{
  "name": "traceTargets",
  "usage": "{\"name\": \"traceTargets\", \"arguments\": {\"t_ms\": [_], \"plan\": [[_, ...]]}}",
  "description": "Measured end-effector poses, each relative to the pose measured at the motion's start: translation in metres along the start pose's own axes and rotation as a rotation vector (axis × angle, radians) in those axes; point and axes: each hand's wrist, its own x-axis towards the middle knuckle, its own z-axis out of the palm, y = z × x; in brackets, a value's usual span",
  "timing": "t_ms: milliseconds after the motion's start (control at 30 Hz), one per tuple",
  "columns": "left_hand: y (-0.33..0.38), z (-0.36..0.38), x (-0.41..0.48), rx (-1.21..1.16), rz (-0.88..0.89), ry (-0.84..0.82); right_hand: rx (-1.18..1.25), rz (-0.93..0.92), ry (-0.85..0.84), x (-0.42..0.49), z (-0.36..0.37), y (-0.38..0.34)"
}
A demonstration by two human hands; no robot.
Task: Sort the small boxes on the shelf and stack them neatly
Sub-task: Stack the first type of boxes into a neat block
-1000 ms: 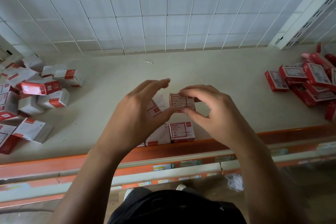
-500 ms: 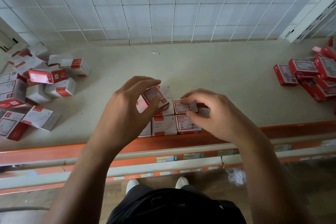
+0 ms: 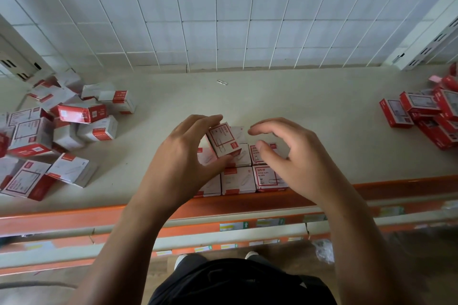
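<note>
**Left hand grips a tilted box; right hand has let go**

The left hand (image 3: 178, 163) pinches a small red-and-white box (image 3: 224, 138), fingertips on its far edge and thumb on its near edge. The box is tilted, above the block of boxes (image 3: 239, 181) that lies under the grip against the orange lip (image 3: 74, 218) of the shelf (image 3: 297, 106).

Half a second ago the right hand (image 3: 297, 156) was pinching a second box. Now that set-down box (image 3: 257, 153) lies flat just right of the grip. The right hand hovers over it, fingers loosely curved, holding nothing. The left hand's hold is unchanged.

A loose heap (image 3: 62, 126) lies well left of the grip and red boxes (image 3: 421, 116) well right. A paper clip (image 3: 222, 82) lies beyond it.

The left palm hides the block's left end, so its count cannot be told. The frame edge cuts off the red boxes, and most of the print is too small to read.
</note>
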Motion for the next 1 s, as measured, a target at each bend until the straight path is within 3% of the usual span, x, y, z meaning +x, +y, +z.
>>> {"name": "traceTargets", "arguments": {"t_ms": [233, 333, 500, 767, 1000], "plan": [[0.01, -0.001, 0.009, -0.067, 0.123, 0.069, 0.219, 0.076, 0.029, 0.007, 0.008, -0.014], [0.012, 0.0, 0.015, -0.078, 0.172, 0.013, 0.28, 0.147, 0.03, 0.009, 0.002, -0.011], [0.013, 0.005, 0.023, -0.082, 0.211, -0.033, 0.188, 0.123, 0.084, 0.01, -0.007, -0.001], [0.015, 0.011, 0.038, -0.103, 0.173, 0.018, -0.021, -0.144, 0.097, 0.016, -0.016, 0.01], [0.013, 0.016, 0.04, -0.075, 0.108, -0.018, -0.137, -0.141, 0.082, 0.024, -0.008, 0.025]]}}
